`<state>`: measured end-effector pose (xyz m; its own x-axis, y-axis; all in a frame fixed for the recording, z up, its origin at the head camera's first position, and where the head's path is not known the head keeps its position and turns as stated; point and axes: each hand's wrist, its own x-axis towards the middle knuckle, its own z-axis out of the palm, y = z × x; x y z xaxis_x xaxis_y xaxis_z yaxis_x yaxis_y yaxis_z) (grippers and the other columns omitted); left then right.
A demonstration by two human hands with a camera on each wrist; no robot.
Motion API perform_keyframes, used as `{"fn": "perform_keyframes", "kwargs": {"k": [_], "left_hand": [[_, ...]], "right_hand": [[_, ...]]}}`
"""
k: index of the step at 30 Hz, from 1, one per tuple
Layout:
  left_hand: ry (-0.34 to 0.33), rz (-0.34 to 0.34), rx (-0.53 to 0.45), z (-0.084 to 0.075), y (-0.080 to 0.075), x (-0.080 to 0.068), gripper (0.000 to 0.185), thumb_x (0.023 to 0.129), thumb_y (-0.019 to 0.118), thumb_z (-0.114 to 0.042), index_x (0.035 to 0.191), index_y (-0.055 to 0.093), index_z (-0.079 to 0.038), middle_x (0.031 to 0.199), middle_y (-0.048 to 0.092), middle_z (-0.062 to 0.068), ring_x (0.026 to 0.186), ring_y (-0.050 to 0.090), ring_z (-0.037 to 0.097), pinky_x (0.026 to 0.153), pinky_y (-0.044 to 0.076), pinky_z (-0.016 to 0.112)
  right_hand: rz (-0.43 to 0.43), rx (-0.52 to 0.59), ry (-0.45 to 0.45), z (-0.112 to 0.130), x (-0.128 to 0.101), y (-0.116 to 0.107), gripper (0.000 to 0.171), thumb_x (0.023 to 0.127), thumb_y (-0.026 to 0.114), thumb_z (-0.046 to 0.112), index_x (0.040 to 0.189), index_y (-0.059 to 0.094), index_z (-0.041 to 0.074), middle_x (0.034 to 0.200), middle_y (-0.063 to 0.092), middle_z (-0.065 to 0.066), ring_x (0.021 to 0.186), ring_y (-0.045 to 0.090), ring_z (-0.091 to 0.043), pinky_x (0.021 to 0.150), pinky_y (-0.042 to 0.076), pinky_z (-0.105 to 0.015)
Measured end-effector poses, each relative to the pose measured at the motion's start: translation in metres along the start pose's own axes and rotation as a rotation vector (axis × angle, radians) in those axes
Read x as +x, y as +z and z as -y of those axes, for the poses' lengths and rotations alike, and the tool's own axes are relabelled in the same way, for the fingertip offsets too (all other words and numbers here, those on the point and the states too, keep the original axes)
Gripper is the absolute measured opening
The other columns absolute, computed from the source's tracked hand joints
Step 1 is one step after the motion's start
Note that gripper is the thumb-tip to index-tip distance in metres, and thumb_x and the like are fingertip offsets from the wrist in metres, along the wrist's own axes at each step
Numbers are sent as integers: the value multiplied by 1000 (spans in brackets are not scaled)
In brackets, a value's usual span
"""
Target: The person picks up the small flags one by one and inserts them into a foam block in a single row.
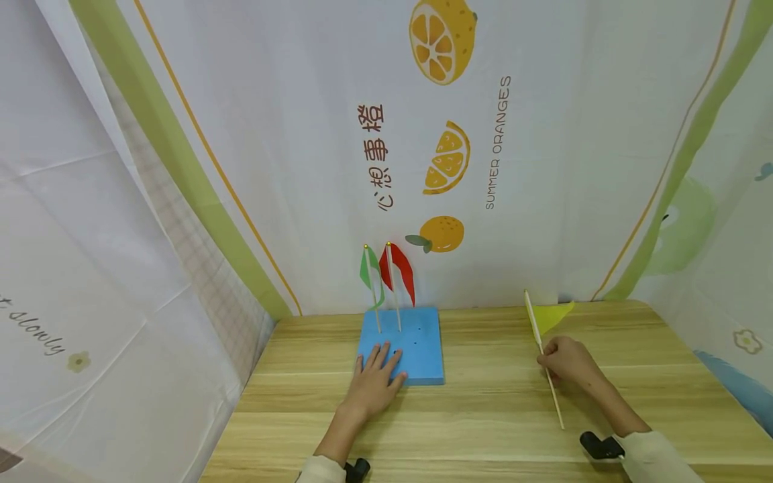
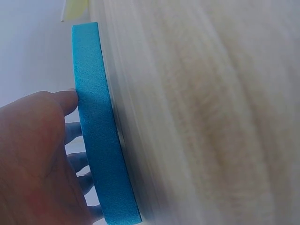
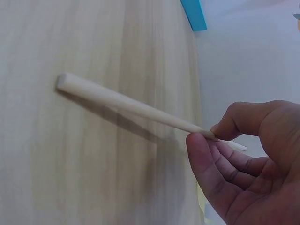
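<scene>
On the table lies a blue foam block (image 1: 423,359) with several small holes in its top. A green flag (image 1: 365,268) and a red flag (image 1: 404,265) stand in it on thin sticks, near its back left. My left hand (image 1: 371,389) rests on the block's front left part, fingers spread; the left wrist view shows the fingertips on the blue foam (image 2: 101,122). Off to the right, my right hand (image 1: 570,365) pinches the stick of a yellow flag (image 1: 551,318) between thumb and fingers. The lower end of that wooden stick (image 3: 112,98) shows above the tabletop in the right wrist view.
The wooden table (image 1: 483,416) ends at a white curtain (image 1: 302,168) printed with oranges and lettering. More pale curtain hangs on the left and right sides. Black devices (image 1: 600,445) are worn at both wrists.
</scene>
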<state>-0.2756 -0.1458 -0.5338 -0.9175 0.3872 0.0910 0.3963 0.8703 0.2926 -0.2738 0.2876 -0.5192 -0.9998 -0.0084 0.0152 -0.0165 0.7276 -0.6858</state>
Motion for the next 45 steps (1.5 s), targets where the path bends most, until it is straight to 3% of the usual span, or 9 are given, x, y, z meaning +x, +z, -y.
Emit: {"fn": "perform_keyframes", "kwargs": {"k": [11,17,45], "left_hand": [[-1,5,-8,-1,-1,-2,61,112,50,-45,163,46,-12,174,31,19,162,27,44,128,20,72],[-1,8,-8,-1,-1,-2,61,112,50,-45,163,46,-12,174,31,20,162,27,44,128,20,72],[11,-4,-13,-2,-2,-1,60,112,51,-45,163,47,-12,174,32,20,162,27,45,127,21,73]], "right_hand": [[-6,116,-4,10,0,-5,18,98,67,8,98,68,-11,80,74,-16,65,75,-21,60,65,-36],[-19,148,-1,14,1,-6,14,96,65,6,95,67,-8,81,73,-18,66,74,-20,62,66,-36],[-89,214,-56,48,9,-3,25,99,63,9,114,64,-11,99,75,-24,76,76,-23,72,67,-41]]}}
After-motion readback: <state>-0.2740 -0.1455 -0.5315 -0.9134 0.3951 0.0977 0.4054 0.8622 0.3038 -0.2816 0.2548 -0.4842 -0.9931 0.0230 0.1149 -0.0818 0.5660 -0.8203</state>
